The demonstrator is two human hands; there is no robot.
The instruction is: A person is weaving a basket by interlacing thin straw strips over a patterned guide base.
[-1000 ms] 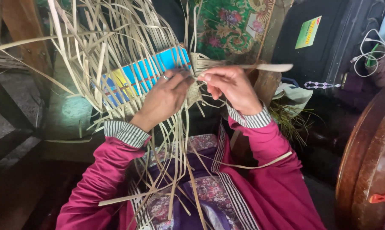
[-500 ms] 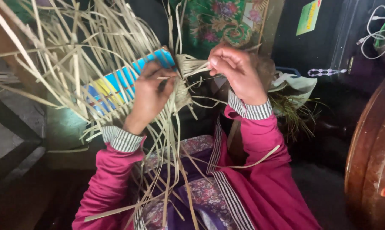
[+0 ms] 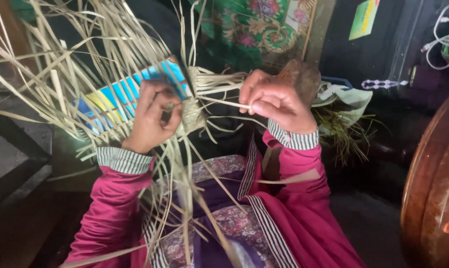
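Now our left hand (image 3: 152, 116) grips the woven straw piece (image 3: 191, 115), while our right hand (image 3: 274, 101) pinches one straw strip (image 3: 224, 103).

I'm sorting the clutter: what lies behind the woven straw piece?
Behind the woven straw piece, a blue and yellow flat object shows. The left hand and loose strips cover its remainder.

Both forearms are raised in front of the torso, elbows bent and low, wrists angled upward. The left hand (image 3: 152, 116) is seen from the back, fingers curled inward, thumb and fingertips pressed together in a closed grip. The right hand (image 3: 274, 101) is held slightly higher and just apart from the left, knuckles facing up, thumb and index finger pinched together, remaining fingers folded. Both arms wear magenta sleeves with striped cuffs
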